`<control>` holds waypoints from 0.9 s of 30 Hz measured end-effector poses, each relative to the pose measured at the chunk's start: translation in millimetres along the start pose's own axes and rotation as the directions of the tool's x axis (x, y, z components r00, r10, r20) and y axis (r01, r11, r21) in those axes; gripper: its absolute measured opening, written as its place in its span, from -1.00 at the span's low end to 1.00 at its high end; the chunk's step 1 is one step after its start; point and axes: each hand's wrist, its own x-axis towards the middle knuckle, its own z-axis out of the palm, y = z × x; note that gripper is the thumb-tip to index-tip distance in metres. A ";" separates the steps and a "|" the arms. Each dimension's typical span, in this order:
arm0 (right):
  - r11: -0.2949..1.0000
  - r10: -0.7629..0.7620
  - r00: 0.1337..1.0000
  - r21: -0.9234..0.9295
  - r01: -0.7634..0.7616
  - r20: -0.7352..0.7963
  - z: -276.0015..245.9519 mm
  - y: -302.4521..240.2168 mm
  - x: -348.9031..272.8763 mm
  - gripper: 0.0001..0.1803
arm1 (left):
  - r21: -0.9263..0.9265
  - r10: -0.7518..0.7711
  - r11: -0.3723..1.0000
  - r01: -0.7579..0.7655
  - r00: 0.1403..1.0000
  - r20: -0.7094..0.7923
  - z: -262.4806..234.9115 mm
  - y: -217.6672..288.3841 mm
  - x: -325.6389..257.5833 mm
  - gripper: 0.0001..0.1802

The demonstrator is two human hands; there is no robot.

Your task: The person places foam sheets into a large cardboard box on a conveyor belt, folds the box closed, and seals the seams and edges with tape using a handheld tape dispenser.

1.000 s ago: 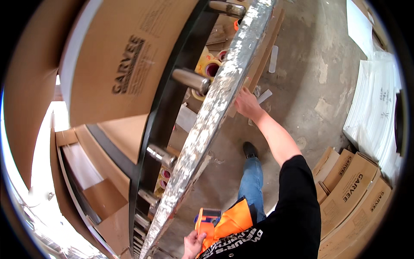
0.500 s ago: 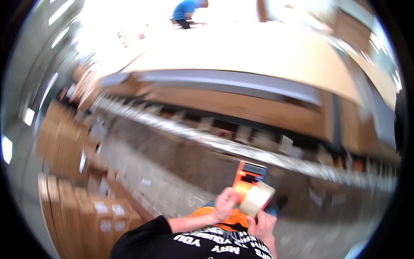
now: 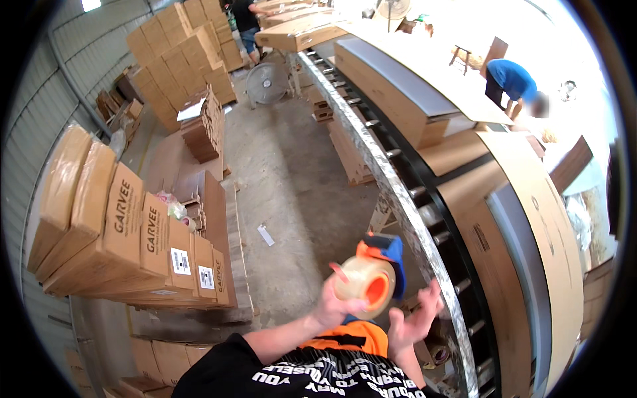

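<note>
The left hand [image 3: 335, 306] has its grip closed on a tape dispenser [image 3: 369, 278], fingers wrapped round the clear roll with its orange core, the blue and orange frame rising just above and behind the grip. The right hand [image 3: 415, 322] is open, fingers spread and holding nothing, just beside the roll on its right and not quite touching it.

To handle the dispenser well here, I would judge that the free hand should close on the frame rather than on the roll, so the tape can turn freely, and stay clear of the cutting edge at the front, which cannot be made out from this angle.

To the right of the grip and beyond it runs a roller conveyor [image 3: 398, 192], its metal rail curving away. On it lie long flat cardboard cartons [image 3: 531, 219], closed, so what they hold cannot be told. Well to the left of the grip stand stacked brown boxes [image 3: 126, 232], all shut, some wrapped in plastic film. Past the conveyor, a person in a blue shirt [image 3: 511, 79] bends over.
</note>
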 end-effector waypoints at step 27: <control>0.834 -0.551 0.615 0.370 0.409 0.564 783.3 56.1 401.5 -0.25 | 0.232 -0.028 0.959 0.164 0.867 -0.497 -442.6 412.3 566.1 -0.77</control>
